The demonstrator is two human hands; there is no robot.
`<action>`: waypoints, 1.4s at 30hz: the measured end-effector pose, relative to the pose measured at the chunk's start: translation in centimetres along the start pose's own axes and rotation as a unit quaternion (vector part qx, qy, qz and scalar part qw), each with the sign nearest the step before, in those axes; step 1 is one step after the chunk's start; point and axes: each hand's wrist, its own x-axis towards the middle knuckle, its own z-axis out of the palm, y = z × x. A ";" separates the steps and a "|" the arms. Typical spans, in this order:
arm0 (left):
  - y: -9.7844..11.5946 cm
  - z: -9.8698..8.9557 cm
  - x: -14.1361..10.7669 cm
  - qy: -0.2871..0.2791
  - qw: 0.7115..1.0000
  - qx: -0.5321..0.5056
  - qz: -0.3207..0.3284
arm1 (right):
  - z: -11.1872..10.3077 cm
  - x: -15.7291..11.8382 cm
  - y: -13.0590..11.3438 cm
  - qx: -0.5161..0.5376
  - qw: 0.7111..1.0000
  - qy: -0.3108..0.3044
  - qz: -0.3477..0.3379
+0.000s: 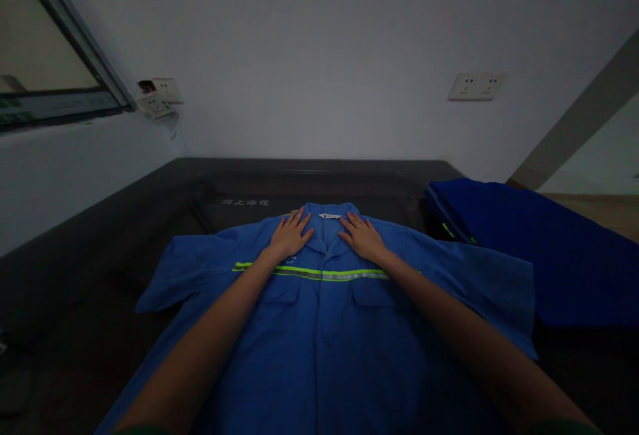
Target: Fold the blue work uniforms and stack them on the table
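Observation:
A blue short-sleeved work shirt (294,328) lies front side up, its collar at the far end and both sleeves spread outward. A yellow-green and grey reflective stripe crosses its chest, with a pocket flap below on each side. Flat on the shirt beside the left side of the collar rests my left hand (290,235), fingers stretched out. My right hand (364,237) lies in the same way by the other side of the collar, fingers spread. Between them a white label (329,216) shows inside the neck. My forearms cover parts of the shirt's chest and sides.
Folded darker blue cloth (529,249) with bits of yellow-green trim lies at the right. Under the shirt is a dark surface (150,242) with pale lettering near its far edge. A white wall with sockets (476,87) stands behind, and a window (50,36) is at upper left.

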 end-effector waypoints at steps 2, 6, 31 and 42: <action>0.0 -0.3 0.4 -0.010 1.000 -0.007 -0.010 | -0.1 0.3 -0.2 -0.002 1.000 0.006 0.013; -0.6 -1.4 1.9 -0.022 0.999 -0.037 -0.004 | -1.6 1.5 0.8 0.039 0.999 0.023 0.010; -0.4 0.4 8.0 0.139 0.981 -0.127 -0.055 | -8.7 9.0 9.6 0.231 0.939 -0.169 -0.192; -0.3 0.2 7.8 0.146 0.977 -0.146 -0.045 | -7.0 9.7 7.1 0.084 0.973 -0.113 -0.184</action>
